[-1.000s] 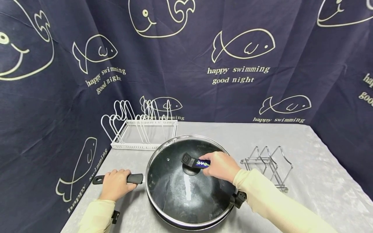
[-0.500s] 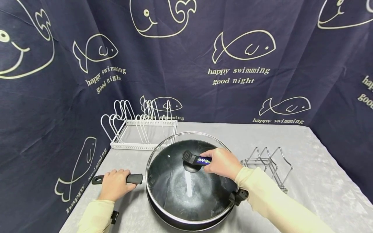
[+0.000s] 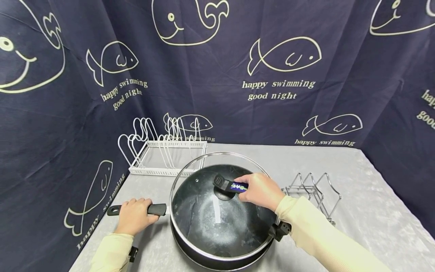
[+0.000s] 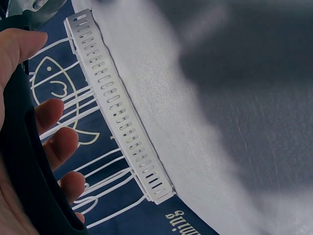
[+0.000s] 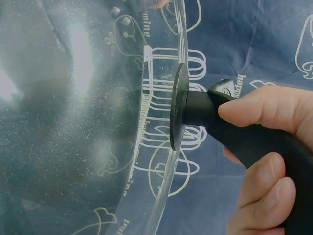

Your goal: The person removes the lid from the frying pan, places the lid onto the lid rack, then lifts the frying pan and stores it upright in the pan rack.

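Observation:
My left hand (image 3: 134, 216) grips the black handle (image 3: 157, 209) of a dark frying pan (image 3: 211, 264). In the left wrist view, fingers curl around that handle (image 4: 22, 152). Over the pan a round glass lid (image 3: 200, 226) with a metal rim is held up, its far edge standing beyond the pan's. My right hand (image 3: 262, 190) holds the lid's black arched handle (image 3: 222, 184), which bears a blue label. Up close in the right wrist view, thumb and fingers wrap this handle (image 5: 232, 134). The pan's inside shows through the glass.
A white wire rack (image 3: 158, 172) with upright loops stands at the back left, partly behind the lid. To the right is a chrome wire rack (image 3: 321, 194), partly hidden by the right sleeve. Navy curtains with fish drawings (image 3: 217, 87) enclose the grey-covered table (image 3: 374, 211).
The right hand has lifted the lid slightly, and its far rim now sits further from the pan's far rim. The left hand and the pan have stayed in place.

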### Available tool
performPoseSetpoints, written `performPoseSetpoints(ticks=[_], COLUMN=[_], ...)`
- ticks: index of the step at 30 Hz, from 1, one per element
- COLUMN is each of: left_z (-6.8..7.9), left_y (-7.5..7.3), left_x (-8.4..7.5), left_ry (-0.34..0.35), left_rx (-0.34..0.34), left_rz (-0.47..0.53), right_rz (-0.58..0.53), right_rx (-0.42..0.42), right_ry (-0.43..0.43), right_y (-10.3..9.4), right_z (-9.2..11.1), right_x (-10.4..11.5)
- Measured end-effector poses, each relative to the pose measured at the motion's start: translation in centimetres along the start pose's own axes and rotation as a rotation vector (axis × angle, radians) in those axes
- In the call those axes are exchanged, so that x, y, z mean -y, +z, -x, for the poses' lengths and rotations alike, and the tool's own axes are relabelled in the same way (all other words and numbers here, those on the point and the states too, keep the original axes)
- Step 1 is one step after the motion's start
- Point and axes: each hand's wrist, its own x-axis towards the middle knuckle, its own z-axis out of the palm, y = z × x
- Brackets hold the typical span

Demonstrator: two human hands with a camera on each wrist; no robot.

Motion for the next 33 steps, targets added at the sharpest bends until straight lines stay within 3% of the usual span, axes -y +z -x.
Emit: performPoseSetpoints(ticks=[16,33], left_z=[0.1,0.0], left_y=[0.2,-0.2], left_x=[0.1,0.2], left_ry=[0.01,0.012], left_rx=[-0.024,0.025], left_rz=[-0.003,-0.001], right_rz=[-0.023,0.034], right_rx=[0.017,-0.018], right_ry=[0.017,-0.013], right_y=[-0.5,-1.5], right_z=[0.2,0.8], right_x=[0.0,0.2])
